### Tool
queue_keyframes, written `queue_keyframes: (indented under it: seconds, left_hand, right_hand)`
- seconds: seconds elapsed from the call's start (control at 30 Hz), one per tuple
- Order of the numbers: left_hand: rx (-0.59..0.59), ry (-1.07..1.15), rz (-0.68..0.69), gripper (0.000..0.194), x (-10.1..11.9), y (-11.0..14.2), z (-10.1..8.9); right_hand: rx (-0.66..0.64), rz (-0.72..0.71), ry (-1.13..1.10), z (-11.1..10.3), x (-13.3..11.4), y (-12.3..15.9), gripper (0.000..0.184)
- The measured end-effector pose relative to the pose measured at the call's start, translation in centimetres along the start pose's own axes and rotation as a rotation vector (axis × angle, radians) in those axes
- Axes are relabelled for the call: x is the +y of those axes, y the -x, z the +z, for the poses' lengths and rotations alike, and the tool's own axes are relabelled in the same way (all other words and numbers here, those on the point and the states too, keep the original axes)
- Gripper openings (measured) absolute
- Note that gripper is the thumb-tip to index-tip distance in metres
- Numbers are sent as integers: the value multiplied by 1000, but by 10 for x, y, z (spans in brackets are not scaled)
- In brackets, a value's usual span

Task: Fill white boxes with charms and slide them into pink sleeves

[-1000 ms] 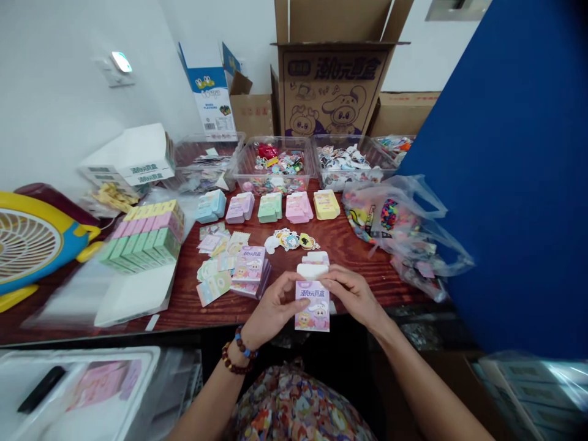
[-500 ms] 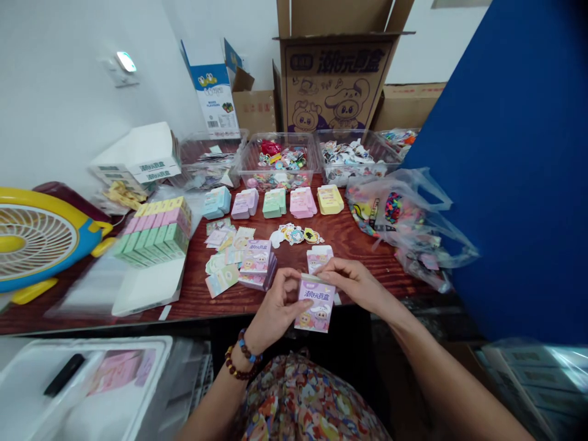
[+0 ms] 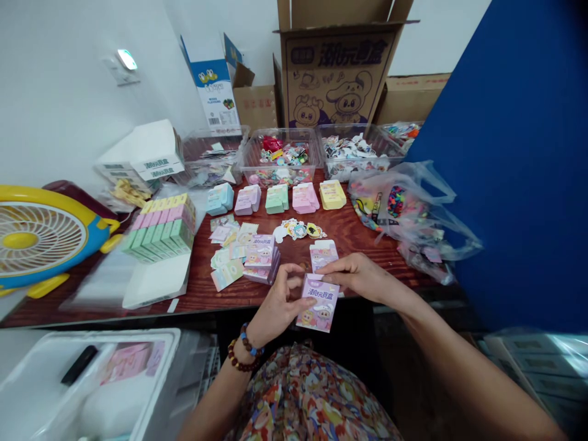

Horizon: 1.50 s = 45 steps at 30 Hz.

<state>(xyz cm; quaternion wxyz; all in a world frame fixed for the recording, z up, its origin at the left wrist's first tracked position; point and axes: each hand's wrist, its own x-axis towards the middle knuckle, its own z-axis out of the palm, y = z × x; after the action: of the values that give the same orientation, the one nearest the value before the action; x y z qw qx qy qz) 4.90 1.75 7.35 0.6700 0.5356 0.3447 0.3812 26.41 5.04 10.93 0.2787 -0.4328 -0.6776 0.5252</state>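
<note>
A small purple printed carton (image 3: 318, 306) is tilted in front of the table edge. My left hand (image 3: 281, 306) is closed on its left side, thumb flat across the front. The fingers of my right hand (image 3: 356, 277) pinch the carton's top edge, where the flap is. Just beyond stands another purple carton (image 3: 323, 254) with its top flap up, partly behind my right hand. Left of my hands is a stack of purple cartons (image 3: 260, 257), beside loose pastel cards (image 3: 228, 272). Cut-out stickers (image 3: 299, 229) lie farther back.
Blue, lilac, green, pink and yellow flat cartons (image 3: 277, 199) form a row, with clear tubs (image 3: 281, 174) of small items behind. A plastic bag (image 3: 404, 202) lies right, near a blue panel (image 3: 519, 184). A fan (image 3: 27, 239) and boxed cartons (image 3: 160, 229) stand left; a foam box (image 3: 169, 367) sits below.
My right fingers have pressed down along the carton's top, and the flap there looks lower. My left hand keeps its hold. The whole view has shifted slightly.
</note>
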Motion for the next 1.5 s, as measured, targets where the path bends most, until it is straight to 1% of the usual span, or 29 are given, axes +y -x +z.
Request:
queue_keyframes:
  seconds: [0.07,0.17,0.23,0.3,0.37,0.43,0.53,0.6,0.7,0.83,0.87,0.9,0.97,1.0,1.03,1.07,1.13,1.23,1.3,1.37,1.43,1.5]
  left_hand:
    - [14,-4,-5,49,-1,0,-1]
    - [45,-12,-6,49,-4,0,-2]
    - [71,-17,2,50,-6,0,-2]
    - [82,-17,14,52,-8,0,-3]
    - [64,-4,24,53,-8,-1,-3]
    - [41,12,34,53,-7,-3,-4]
    - [24,21,41,52,-7,-5,-5]
    - [13,10,33,49,-9,-5,-6]
    - [-7,-32,13,43,-15,-4,-8]
    - [-9,-28,-45,42,-24,2,-9]
    - [11,-24,-54,43,-25,4,-10]
    - [36,-24,-58,44,-24,7,-11]
    - [92,-33,-58,47,-18,13,-14]
    - [121,-45,-57,50,-12,16,-17]
    - [155,-59,-50,52,-6,18,-20]
    - [193,-81,-39,55,2,19,-24]
    - [305,-167,3,57,19,19,-34]
    - [498,-379,92,54,43,11,-51]
    - [585,-505,151,53,51,2,-65]
    - [635,-613,197,51,50,-9,-79]
    - [659,-737,241,48,41,-19,-91]
    - [660,-836,295,44,28,-27,-99]
  right_hand:
    - [12,-63,133,0,-1,1,22]
    - [-6,-186,283,2,-3,5,27]
    - [4,-262,336,5,-1,8,30]
    - [43,-307,361,9,4,13,34]
    - [94,-307,368,14,12,17,37]
    - [174,-283,343,20,20,21,38]
    - [268,-281,278,25,27,24,34]
    - [263,-310,244,27,29,24,28]
    - [215,-325,234,27,36,22,23]
    - [172,-294,298,31,47,24,25]
    - [158,-285,324,34,48,26,30]
    - [130,-280,349,37,48,28,41]
    - [49,-277,391,46,43,31,74]
    - [15,-280,407,51,39,30,87]
    - [1,-292,417,55,35,28,94]
    - [6,-313,422,59,29,22,96]
    - [42,-384,423,63,16,4,96]
    - [87,-533,425,61,-3,-40,96]
    - [117,-600,458,60,-13,-71,95]
    - [104,-612,541,60,-15,-99,90]
    - [88,-598,624,63,-9,-118,72]
    - [109,-585,635,64,2,-126,53]
